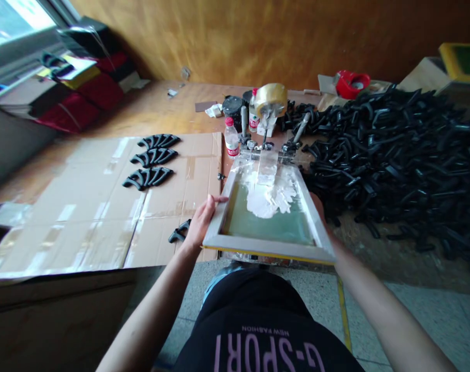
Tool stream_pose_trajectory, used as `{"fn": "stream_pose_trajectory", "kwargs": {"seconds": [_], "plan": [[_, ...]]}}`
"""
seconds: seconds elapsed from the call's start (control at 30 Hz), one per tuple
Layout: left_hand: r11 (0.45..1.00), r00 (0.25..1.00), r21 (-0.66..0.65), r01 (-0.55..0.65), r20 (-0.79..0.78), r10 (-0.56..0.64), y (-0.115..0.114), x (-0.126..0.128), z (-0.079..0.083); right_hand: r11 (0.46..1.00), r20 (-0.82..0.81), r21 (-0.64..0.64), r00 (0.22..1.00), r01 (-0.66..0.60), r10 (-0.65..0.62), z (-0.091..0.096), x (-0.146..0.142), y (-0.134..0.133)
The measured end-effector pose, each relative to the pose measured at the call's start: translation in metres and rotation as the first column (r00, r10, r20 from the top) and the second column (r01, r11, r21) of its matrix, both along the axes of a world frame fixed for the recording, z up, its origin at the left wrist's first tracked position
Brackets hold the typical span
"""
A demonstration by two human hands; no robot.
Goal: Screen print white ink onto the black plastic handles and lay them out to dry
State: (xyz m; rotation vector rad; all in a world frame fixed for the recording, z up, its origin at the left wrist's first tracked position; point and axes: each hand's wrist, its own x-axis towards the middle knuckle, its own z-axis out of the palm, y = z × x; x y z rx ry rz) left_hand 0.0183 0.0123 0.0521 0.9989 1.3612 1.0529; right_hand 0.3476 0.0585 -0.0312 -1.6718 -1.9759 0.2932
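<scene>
1. The left hand (202, 223) is closed around the near left edge of a silk-screen frame (215, 230), its fingers hooked over the wood and gripping it.
2. The right hand (318, 202) is mostly hidden behind the frame's right edge, so I cannot tell how it stands, though the forearm leads up to that edge.
3. The frame sits between the hands, tilted up from the counter (141, 106), with its far end in metal hinge clamps (258, 145). White ink (268, 200) is smeared across the far half of the green mesh, and the near half shows less of it.
4. Left of the left hand, three fanned rows of black curved pieces (153, 157) lie on a taped cardboard sheet (91, 206), and much of the sheet shows around them. One more such piece (179, 231) lies just beside the hand. I cannot make out any print on them.
5. Right of the right hand, a far larger heap of the same pieces (390, 165) covers the counter.
6. Beyond the hands stand a plastic bottle (231, 137) and a roll of packing tape (271, 99).
</scene>
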Motion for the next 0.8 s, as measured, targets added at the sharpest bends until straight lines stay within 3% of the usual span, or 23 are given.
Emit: {"fn": "stream_pose_trajectory", "kwargs": {"seconds": [0.1, 0.17, 0.27, 0.4, 0.53, 0.6, 0.63, 0.73, 0.8], "plan": [[0.988, 0.996, -0.147, 0.047, -0.062, -0.057, -0.019, -0.005, -0.057, 0.985, 0.025, 0.145, 0.995, 0.091, -0.095, 0.025, -0.003, 0.030], [0.985, 0.992, -0.163, 0.049, -0.109, -0.068, -0.020, -0.004, -0.089, 0.977, 0.081, 0.211, 0.996, 0.011, -0.029, 0.041, -0.026, 0.051], [0.984, 0.981, -0.169, 0.051, -0.176, -0.081, -0.015, -0.004, -0.117, 0.986, 0.210, 0.084, 0.969, -0.147, 0.126, 0.052, -0.069, 0.065], [0.973, 0.981, -0.214, 0.081, -0.153, -0.116, -0.013, -0.008, -0.123, 0.934, 0.312, -0.182, 0.882, -0.309, 0.352, 0.042, -0.089, 0.036], [0.973, 0.985, -0.222, 0.062, -0.146, -0.097, -0.016, -0.009, -0.121, 0.763, 0.286, -0.201, 0.709, -0.614, 0.645, 0.038, -0.069, -0.004], [0.973, 0.986, -0.223, 0.056, -0.144, -0.089, -0.016, -0.008, -0.120, 0.707, 0.248, -0.210, 0.663, -0.675, 0.707, 0.040, -0.062, -0.008], [0.973, 0.987, -0.224, 0.052, -0.139, -0.085, -0.016, -0.007, -0.119, 0.716, 0.244, -0.203, 0.674, -0.668, 0.697, 0.041, -0.062, -0.007], [0.971, 0.992, -0.236, 0.045, -0.102, -0.070, -0.016, -0.006, -0.113, 0.813, 0.278, -0.105, 0.768, -0.573, 0.577, 0.036, -0.067, -0.006], [0.971, 0.994, -0.236, 0.040, -0.088, -0.063, -0.017, -0.005, -0.110, 0.829, 0.289, -0.045, 0.787, -0.557, 0.545, 0.027, -0.069, -0.013]]}}
